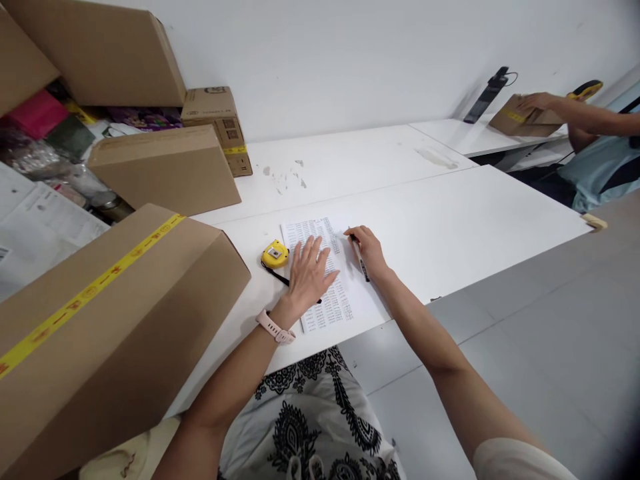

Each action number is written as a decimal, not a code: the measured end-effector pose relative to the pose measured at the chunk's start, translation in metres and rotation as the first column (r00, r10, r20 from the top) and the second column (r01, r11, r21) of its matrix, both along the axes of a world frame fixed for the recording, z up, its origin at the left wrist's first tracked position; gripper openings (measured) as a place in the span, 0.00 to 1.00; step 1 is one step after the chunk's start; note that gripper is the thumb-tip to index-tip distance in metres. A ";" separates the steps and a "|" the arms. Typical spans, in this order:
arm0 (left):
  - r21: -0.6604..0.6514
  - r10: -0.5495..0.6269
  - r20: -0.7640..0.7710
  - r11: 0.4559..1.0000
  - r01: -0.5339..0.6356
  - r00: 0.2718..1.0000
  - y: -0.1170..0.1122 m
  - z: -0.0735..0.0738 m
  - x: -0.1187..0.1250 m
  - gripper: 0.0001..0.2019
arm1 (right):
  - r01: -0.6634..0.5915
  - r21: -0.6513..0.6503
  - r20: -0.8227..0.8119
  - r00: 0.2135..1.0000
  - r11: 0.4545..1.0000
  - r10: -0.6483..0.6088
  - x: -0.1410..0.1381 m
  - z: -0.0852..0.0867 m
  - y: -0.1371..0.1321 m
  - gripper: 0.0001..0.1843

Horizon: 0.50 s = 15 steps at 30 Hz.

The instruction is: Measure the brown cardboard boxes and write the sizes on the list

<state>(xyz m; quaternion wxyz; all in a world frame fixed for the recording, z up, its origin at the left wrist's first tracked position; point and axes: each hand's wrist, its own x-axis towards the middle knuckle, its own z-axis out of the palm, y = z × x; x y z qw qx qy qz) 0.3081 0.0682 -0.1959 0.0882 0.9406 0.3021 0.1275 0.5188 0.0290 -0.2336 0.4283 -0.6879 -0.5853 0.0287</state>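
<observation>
My left hand [309, 273] lies flat with fingers spread on a printed sheet of paper [333, 313], covering part of its columns of text. Closed around a pen [361, 261], my right hand [369, 250] rests at the sheet's right side. The pen slants, its black end pointing toward me. Just left of my left hand sits a yellow tape measure [275, 254]; its black strap [276, 273] runs under that hand.
A large taped cardboard box [125, 293] stands close on my left, with more boxes [165, 170] behind it. Across the white table [450, 220], at the far right, a dark bottle [487, 97] stands near another person's hand [537, 101] on a small box [520, 120].
</observation>
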 end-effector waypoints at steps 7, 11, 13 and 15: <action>-0.016 0.434 0.023 0.901 -0.434 0.901 0.031 0.005 -0.023 0.23 | 0.057 -0.077 0.198 0.979 0.995 -0.041 0.008 -0.012 0.002 0.31; -0.157 0.479 0.084 0.872 -0.463 0.874 0.039 0.005 -0.030 0.21 | 0.072 -0.051 0.172 0.983 0.996 -0.063 0.010 -0.017 0.006 0.29; -0.192 0.475 0.158 0.875 -0.445 0.866 0.031 0.012 -0.031 0.22 | 0.100 -0.035 0.141 0.985 0.994 -0.094 0.011 -0.018 0.006 0.26; -0.354 0.463 0.359 0.871 -0.341 0.810 0.011 0.024 -0.037 0.24 | 0.167 0.022 0.100 0.981 0.986 -0.168 0.012 -0.016 0.004 0.23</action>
